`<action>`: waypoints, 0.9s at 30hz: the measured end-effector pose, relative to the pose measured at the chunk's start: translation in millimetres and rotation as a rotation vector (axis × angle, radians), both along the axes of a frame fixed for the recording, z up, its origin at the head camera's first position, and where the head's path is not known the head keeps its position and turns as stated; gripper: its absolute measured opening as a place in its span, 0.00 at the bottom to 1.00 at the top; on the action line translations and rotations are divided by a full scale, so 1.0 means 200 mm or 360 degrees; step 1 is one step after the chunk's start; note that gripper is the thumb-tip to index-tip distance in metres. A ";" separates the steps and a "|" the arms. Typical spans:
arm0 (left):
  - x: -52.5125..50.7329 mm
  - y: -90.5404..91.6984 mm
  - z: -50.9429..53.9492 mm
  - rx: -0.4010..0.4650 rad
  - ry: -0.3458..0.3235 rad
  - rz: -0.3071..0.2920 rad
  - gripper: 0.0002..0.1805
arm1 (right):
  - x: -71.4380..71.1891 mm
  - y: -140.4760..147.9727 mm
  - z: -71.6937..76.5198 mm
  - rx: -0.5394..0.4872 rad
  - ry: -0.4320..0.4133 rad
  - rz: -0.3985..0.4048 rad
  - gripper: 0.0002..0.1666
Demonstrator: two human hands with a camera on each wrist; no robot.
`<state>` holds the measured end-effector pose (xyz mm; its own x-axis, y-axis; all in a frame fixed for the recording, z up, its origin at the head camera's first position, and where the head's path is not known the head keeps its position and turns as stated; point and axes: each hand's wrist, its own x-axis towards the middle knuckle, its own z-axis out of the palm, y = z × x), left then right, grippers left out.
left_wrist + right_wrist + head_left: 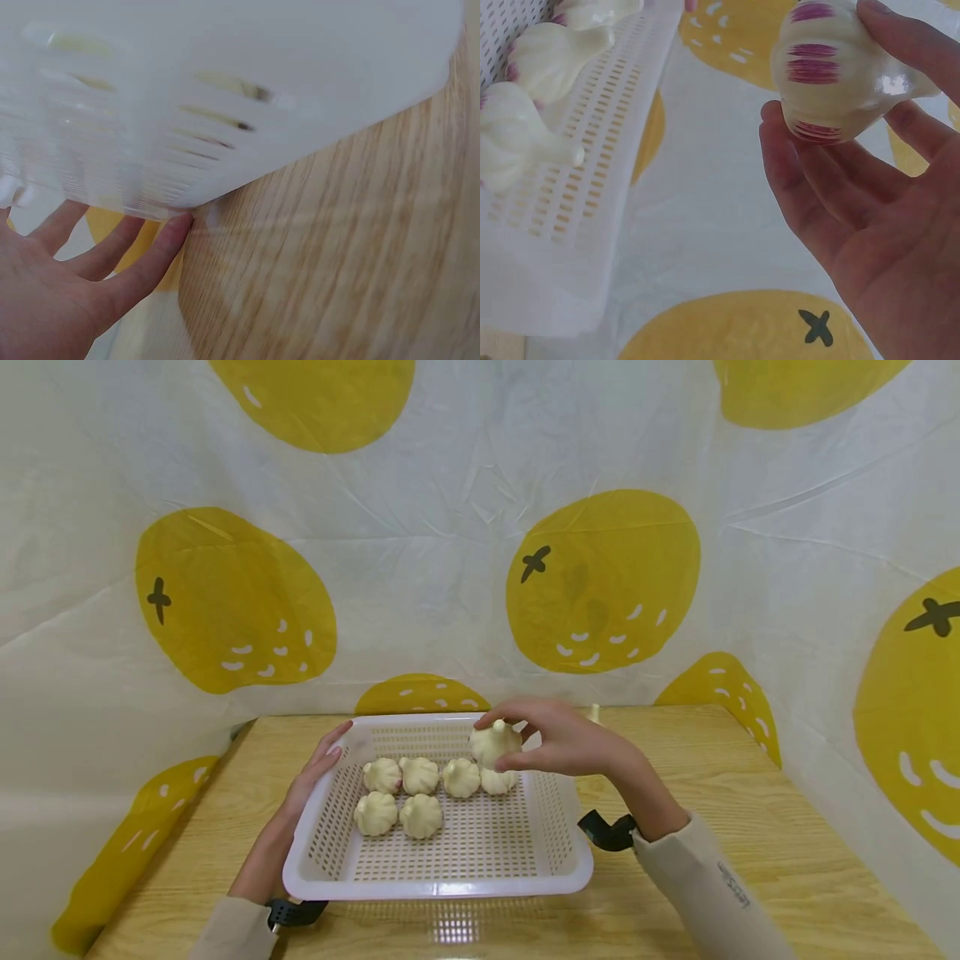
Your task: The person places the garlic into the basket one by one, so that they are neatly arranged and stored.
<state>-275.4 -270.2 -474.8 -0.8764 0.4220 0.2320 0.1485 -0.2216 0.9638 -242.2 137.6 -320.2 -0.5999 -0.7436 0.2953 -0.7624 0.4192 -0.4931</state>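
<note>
My right hand (564,740) holds a white garlic bulb (491,742) between thumb and fingers, above the far right of a white slotted plastic basket (450,888). Purple streaks mark this bulb in the right wrist view. Beneath it, partly covered, a garlic bulb (498,782) lies in the basket. Several more stand beside it in two rows, among them a front bulb (421,816). At the basket's left side is my left hand (306,781); in the left wrist view its spread fingers (142,266) touch the outer wall. No thumb shows there.
The basket stands on a wood-grain table (720,793). Behind my right wrist a pale garlic stem (595,713) pokes up, the rest hidden. A white sheet (420,593) with yellow fruit prints hangs at the table's back and sides.
</note>
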 end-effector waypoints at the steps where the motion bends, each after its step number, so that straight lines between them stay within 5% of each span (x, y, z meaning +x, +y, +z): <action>1: 0.00 0.00 0.00 -0.0002 -0.0001 0.0002 0.29 | -0.01 -0.01 0.00 0.0021 -0.0019 0.0008 0.27; 16: 0.00 0.00 0.01 -0.0029 -0.0039 0.0035 0.29 | -0.14 -0.16 -0.06 0.0220 -0.0315 0.0098 0.24; 27: 0.00 0.01 0.01 -0.0003 -0.0024 0.0024 0.29 | -0.21 -0.21 -0.11 0.0353 -0.0403 0.0165 0.23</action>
